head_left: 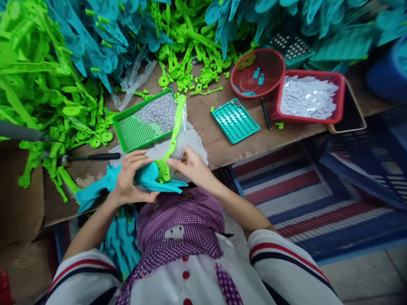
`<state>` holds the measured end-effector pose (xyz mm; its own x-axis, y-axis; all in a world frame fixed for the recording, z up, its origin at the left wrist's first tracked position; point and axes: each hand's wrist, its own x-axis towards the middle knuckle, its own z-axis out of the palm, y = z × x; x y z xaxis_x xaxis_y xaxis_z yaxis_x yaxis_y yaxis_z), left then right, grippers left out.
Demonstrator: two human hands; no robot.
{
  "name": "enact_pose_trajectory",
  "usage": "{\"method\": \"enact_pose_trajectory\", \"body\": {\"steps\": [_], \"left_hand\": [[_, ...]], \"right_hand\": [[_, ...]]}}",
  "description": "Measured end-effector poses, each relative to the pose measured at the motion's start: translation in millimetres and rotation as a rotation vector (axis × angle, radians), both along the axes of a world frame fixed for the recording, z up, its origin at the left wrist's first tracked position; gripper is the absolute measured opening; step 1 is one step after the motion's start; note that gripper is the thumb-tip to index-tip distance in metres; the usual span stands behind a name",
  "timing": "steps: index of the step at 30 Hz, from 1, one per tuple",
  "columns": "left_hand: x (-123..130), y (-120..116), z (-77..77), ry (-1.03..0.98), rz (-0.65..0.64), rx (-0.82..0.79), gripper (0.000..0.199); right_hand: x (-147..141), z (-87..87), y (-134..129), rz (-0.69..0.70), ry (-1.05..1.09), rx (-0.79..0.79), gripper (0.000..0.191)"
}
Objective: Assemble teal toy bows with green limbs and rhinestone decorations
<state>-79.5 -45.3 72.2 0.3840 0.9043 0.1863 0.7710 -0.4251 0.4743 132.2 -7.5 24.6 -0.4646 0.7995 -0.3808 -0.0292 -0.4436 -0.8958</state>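
My left hand (129, 177) is wrapped round a blue plastic piece (148, 176) at the table's front edge. Against its right side lies a long green plastic piece (174, 137), slanting up past the green tray (140, 146). The fingers of my right hand (187, 163) pinch near the lower part of the green piece, where a clear film shows along its edge. My fingertips partly hide the spot where the blue and green pieces meet.
Piles of green parts (25, 76) and blue parts (89, 34) cover the back. A screwdriver (95, 156) lies at left. Rightward are a teal tray (235, 121), a red bowl (273, 70), a dark pen (266, 113) and a red basket (340, 99) of white pieces.
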Motion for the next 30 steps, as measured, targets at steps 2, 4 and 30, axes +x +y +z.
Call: {"method": "enact_pose_trajectory", "body": {"steps": [2, 4, 30], "left_hand": [[-2.2, -2.4, 0.5, 0.029, 0.02, 0.005, 0.078], [-2.9, -3.7, -0.3, 0.043, 0.037, -0.003, 0.079], [-1.3, 77.4, -8.6, -0.194, -0.232, -1.404, 0.048]], "right_hand": [[2.7, 11.9, -1.4, 0.003, -0.085, 0.082, 0.036], [4.0, 19.9, -0.8, 0.018, -0.127, 0.136, 0.034], [10.2, -12.9, 15.0, 0.163, 0.11, 0.088, 0.031]]}}
